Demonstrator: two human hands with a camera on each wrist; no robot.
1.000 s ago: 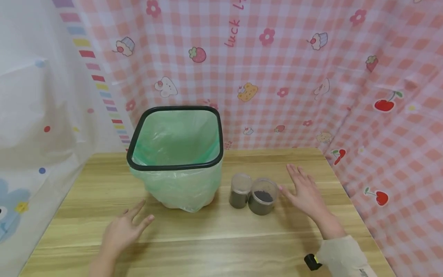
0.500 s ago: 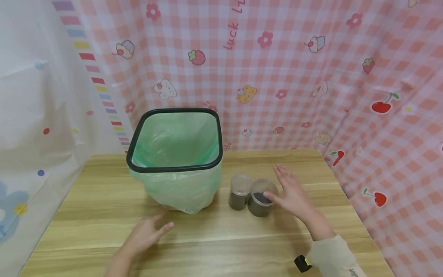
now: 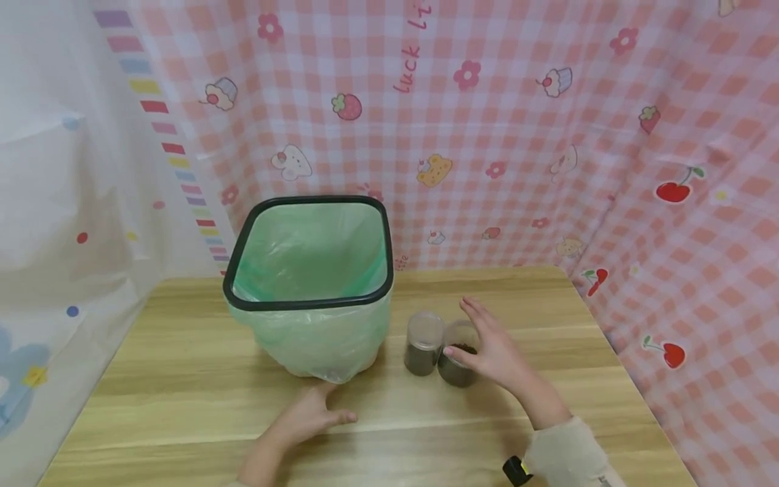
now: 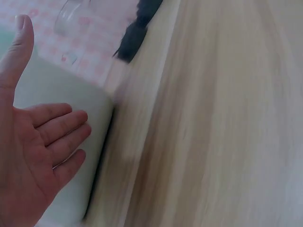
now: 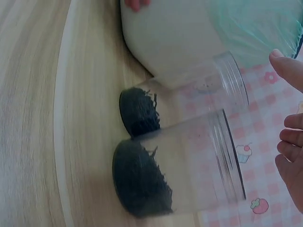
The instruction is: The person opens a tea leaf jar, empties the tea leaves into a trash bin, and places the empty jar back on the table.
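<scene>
Two clear, lidless jars stand side by side, a narrower jar point(image 3: 424, 331) and a wider jar point(image 5: 194, 165), each with dark, shredded, tea-like bits at the bottom. My right hand point(image 3: 496, 355) is at the wider jar's mouth, its thumb overlapping the jar in the head view. In the right wrist view that hand point(image 5: 293, 137) shows a gap between its fingers and the jar. A pale bin point(image 3: 316, 338) lined with a green bag and black rim ring stands to the left. My left hand point(image 3: 304, 416), fingers extended and thumb apart, is low beside the bin's front base.
The wood-grain table point(image 3: 152, 406) carries the bin and jars. Behind and to the right hangs a pink checked curtain point(image 3: 487, 101); a white sheet point(image 3: 61, 203) hangs at the left. A small black device point(image 3: 516, 470) is by the right sleeve point(image 3: 569, 450).
My left hand has moved right along the table to the bin's front. The right hand has moved left from beside the wider jar to over its edge. Bin and jars have stayed put.
</scene>
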